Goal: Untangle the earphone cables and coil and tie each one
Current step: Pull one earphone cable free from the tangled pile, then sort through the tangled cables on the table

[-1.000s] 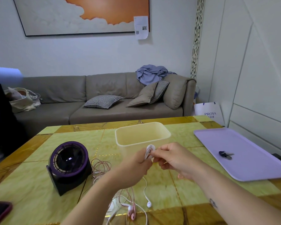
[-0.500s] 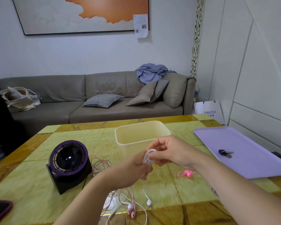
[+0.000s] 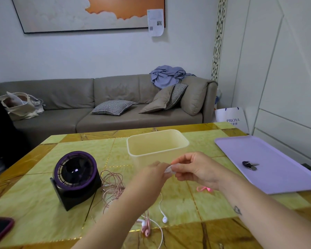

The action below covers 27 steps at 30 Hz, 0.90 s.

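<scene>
White coil (image 3: 169, 170) has closed up tighter between the hands.
Left hand (image 3: 151, 175) and right hand (image 3: 196, 169) both pinch it, white earbud (image 3: 165, 220) trailing below.

White cable coil (image 3: 168, 170), blurred, half-hidden.

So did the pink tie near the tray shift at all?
No. The pink tie lies in the same spot as half a second ago, just off the near-left corner of the purple tray. One second ago it was hidden from view.
</scene>
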Each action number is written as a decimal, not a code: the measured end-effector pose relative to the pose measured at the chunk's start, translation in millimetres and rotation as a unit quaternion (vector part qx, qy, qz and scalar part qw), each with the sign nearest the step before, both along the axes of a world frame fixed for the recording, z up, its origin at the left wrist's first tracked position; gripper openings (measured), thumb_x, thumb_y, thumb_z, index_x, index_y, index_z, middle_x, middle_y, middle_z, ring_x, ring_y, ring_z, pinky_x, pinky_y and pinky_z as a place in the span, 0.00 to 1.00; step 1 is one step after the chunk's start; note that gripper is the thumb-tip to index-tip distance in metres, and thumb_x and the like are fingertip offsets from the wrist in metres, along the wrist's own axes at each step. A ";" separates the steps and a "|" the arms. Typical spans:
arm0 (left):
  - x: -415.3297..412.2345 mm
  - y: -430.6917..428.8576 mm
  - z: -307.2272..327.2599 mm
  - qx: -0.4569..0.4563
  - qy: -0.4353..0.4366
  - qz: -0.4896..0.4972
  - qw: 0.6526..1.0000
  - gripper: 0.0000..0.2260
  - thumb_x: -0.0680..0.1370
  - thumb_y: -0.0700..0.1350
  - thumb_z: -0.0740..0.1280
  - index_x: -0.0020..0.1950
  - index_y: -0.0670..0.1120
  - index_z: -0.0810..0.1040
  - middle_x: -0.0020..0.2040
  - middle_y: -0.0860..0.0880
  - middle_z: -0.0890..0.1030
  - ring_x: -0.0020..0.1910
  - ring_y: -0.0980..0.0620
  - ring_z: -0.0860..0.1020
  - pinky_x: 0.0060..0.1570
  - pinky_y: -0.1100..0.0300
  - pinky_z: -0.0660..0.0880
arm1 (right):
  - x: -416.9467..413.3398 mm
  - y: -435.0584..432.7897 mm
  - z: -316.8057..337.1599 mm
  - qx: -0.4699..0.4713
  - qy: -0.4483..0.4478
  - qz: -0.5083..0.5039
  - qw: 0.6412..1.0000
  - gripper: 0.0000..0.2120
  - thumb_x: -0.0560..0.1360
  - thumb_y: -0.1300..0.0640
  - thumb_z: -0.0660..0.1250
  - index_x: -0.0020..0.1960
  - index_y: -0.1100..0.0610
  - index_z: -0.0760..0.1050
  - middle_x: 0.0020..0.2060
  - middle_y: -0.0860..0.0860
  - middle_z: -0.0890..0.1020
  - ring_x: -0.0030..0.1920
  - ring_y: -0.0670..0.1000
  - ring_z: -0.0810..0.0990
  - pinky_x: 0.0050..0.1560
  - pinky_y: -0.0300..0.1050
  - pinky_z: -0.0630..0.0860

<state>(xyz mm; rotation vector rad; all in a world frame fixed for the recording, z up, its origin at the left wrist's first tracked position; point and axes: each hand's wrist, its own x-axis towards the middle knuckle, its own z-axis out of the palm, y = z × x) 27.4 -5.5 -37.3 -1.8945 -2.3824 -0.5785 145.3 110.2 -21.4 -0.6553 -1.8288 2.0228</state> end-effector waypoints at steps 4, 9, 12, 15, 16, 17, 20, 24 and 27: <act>-9.0 5.3 -19.2 0.057 0.194 -0.011 0.979 0.08 0.74 0.47 0.71 0.50 0.47 0.77 0.40 0.50 0.77 0.35 0.49 0.79 0.38 0.59 0.73 | -2.3 3.6 -2.0 -0.011 -0.008 -0.018 1.000 0.05 0.71 0.71 0.69 0.41 0.63 0.77 0.30 0.54 0.80 0.27 0.47 0.79 0.32 0.38 0.80; -6.2 18.2 -18.0 0.079 0.261 -0.001 0.962 0.05 0.68 0.39 0.60 0.34 0.45 0.74 0.31 0.48 0.73 0.26 0.48 0.75 0.30 0.58 0.75 | -4.3 11.9 -5.2 0.023 -0.007 -0.049 0.998 0.05 0.71 0.71 0.69 0.42 0.63 0.77 0.32 0.55 0.80 0.27 0.46 0.79 0.32 0.37 0.79; -0.3 23.9 -15.1 0.058 0.259 0.007 0.964 0.06 0.76 0.41 0.60 0.43 0.44 0.75 0.39 0.47 0.76 0.35 0.46 0.78 0.35 0.57 0.71 | -1.4 18.6 -8.5 0.058 0.000 -0.052 0.997 0.03 0.71 0.69 0.69 0.44 0.63 0.78 0.34 0.56 0.81 0.30 0.46 0.80 0.35 0.37 0.79; 2.2 25.7 -28.1 -0.017 0.158 0.019 0.987 0.10 0.83 0.48 0.51 0.56 0.44 0.67 0.52 0.46 0.72 0.49 0.43 0.76 0.43 0.54 0.69 | 7.4 33.9 -18.8 0.037 -0.017 -0.023 0.999 0.05 0.73 0.64 0.69 0.49 0.63 0.79 0.40 0.55 0.83 0.34 0.47 0.81 0.42 0.41 0.80; 2.2 25.0 -33.7 -0.042 0.089 0.028 0.995 0.12 0.83 0.49 0.49 0.56 0.43 0.67 0.52 0.46 0.72 0.49 0.42 0.75 0.45 0.53 0.71 | 11.0 40.7 -27.4 0.031 -0.039 -0.023 0.998 0.08 0.74 0.61 0.69 0.52 0.61 0.79 0.43 0.56 0.83 0.37 0.48 0.81 0.46 0.46 0.80; 1.0 25.4 -39.1 -0.046 0.022 0.033 0.998 0.12 0.83 0.49 0.49 0.54 0.43 0.67 0.52 0.45 0.73 0.49 0.41 0.75 0.47 0.51 0.72 | 14.8 48.3 -36.2 0.048 -0.074 -0.038 0.995 0.10 0.74 0.58 0.69 0.53 0.60 0.79 0.46 0.56 0.83 0.40 0.50 0.81 0.50 0.51 0.79; -2.5 23.6 -52.0 -0.051 -0.133 0.042 0.989 0.10 0.83 0.48 0.52 0.47 0.44 0.67 0.48 0.43 0.77 0.48 0.43 0.76 0.47 0.53 0.71 | 23.3 64.8 -69.4 0.209 -0.199 -0.134 0.948 0.07 0.76 0.60 0.67 0.53 0.58 0.78 0.43 0.50 0.81 0.36 0.48 0.80 0.45 0.48 0.79; -1.7 20.7 -57.1 -0.051 -0.223 0.062 0.971 0.11 0.83 0.47 0.52 0.47 0.46 0.71 0.47 0.46 0.81 0.40 0.53 0.76 0.40 0.58 0.70 | 23.9 86.7 -124.7 0.380 -0.335 -0.176 0.844 0.11 0.73 0.56 0.70 0.55 0.55 0.79 0.53 0.54 0.78 0.54 0.53 0.78 0.50 0.43 0.75; -3.1 16.6 -66.1 -0.045 -0.294 0.071 0.952 0.12 0.82 0.47 0.53 0.41 0.49 0.70 0.41 0.52 0.81 0.44 0.51 0.79 0.40 0.60 0.70 | 23.0 91.8 -151.3 0.428 -0.370 -0.148 0.811 0.11 0.76 0.59 0.64 0.57 0.52 0.78 0.55 0.54 0.75 0.59 0.55 0.74 0.54 0.48 0.74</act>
